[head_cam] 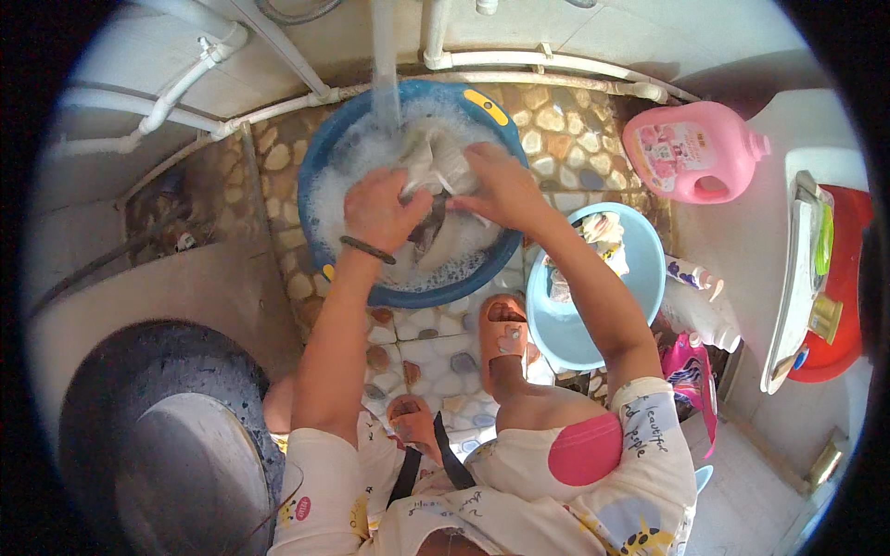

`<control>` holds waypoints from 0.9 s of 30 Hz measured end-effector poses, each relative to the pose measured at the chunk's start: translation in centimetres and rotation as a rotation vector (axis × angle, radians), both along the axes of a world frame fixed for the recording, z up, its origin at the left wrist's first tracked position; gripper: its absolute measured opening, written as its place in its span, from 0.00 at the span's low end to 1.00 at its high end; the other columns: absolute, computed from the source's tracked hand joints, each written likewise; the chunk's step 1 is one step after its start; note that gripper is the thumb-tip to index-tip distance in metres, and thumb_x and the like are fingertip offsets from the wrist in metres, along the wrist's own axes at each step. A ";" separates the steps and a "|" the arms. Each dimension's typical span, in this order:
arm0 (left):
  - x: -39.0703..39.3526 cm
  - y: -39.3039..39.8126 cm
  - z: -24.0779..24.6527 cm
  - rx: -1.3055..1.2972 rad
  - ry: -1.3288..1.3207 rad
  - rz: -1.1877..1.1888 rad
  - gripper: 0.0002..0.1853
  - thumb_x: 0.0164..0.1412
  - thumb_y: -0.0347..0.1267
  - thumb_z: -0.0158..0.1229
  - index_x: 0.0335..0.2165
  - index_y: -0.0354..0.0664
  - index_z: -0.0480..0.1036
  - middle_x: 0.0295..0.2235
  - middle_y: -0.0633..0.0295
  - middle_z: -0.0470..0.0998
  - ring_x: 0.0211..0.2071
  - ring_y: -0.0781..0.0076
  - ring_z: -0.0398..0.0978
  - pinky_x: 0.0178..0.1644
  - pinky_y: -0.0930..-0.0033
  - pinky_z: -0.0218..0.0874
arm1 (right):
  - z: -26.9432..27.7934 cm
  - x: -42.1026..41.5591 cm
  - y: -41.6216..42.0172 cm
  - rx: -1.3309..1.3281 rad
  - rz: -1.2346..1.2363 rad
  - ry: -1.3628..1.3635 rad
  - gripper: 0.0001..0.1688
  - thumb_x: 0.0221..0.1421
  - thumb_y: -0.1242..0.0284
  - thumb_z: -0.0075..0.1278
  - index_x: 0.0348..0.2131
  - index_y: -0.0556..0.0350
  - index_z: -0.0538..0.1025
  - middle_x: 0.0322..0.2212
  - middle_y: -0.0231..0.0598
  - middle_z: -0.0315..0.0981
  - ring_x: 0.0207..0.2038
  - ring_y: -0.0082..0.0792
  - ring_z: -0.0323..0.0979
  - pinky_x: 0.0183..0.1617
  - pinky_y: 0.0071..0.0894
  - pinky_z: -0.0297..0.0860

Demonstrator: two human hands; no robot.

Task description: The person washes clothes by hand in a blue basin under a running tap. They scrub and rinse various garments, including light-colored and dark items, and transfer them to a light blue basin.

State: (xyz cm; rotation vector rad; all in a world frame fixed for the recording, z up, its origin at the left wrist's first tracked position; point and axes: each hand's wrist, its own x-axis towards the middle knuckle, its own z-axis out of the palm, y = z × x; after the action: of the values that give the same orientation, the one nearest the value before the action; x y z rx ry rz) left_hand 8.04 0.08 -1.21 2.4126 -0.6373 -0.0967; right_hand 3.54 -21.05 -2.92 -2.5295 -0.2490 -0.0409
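Note:
A blue plastic basin (516, 142) of foamy water stands on the floor before me. Water (386, 62) pours into its far side. My right hand (502, 182) grips a wet, pale cloth (434, 154) above the suds, thumb below and fingers on top. On the cloth's left side is my left hand (381, 207), blurred, with fingers curled at the fabric and a dark band (368, 250) at the wrist. Below and between the hands hangs a dark piece of fabric (430, 226); I cannot tell if it belongs to the same cloth.
A light blue basin (556, 340) with a bunched printed cloth (603, 233) stands by my right forearm. Beyond it lies a pink detergent jug (695, 153). Bottles (688, 271) and a pink packet (688, 372) line the right. White pipes (528, 61) run along the wall. At left sits a dark round tub (97, 410).

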 end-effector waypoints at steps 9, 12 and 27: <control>3.3 -0.5 16.4 -0.314 -0.468 -0.372 0.14 0.43 0.40 0.62 0.23 0.40 0.72 0.20 0.55 0.70 0.22 0.52 0.69 0.26 0.56 0.60 | 14.0 0.3 4.0 0.822 -0.056 -0.124 0.53 0.38 0.77 0.62 0.60 0.58 0.51 0.52 0.45 0.61 0.52 0.35 0.64 0.55 0.31 0.61; 3.5 -1.0 20.2 -0.254 -0.462 -0.418 0.12 0.47 0.36 0.60 0.29 0.38 0.72 0.26 0.54 0.72 0.27 0.57 0.71 0.30 0.62 0.61 | 18.9 1.0 3.9 0.691 0.115 -0.115 0.44 0.40 0.77 0.58 0.57 0.55 0.59 0.48 0.44 0.67 0.49 0.34 0.66 0.51 0.32 0.63; -3.6 0.9 4.2 -0.631 -0.096 0.540 0.25 0.50 0.35 0.61 0.45 0.35 0.67 0.46 0.50 0.70 0.48 0.54 0.67 0.51 0.59 0.58 | 22.6 0.8 2.5 0.271 -0.242 -0.211 0.17 0.47 0.74 0.54 0.38 0.63 0.74 0.34 0.42 0.76 0.37 0.30 0.73 0.44 0.29 0.67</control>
State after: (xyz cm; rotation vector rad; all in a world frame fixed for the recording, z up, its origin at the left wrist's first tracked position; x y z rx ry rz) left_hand 4.41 1.03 2.98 1.8924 -0.0162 0.3904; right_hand 4.39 -18.51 19.68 -2.2710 -0.0150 -0.4102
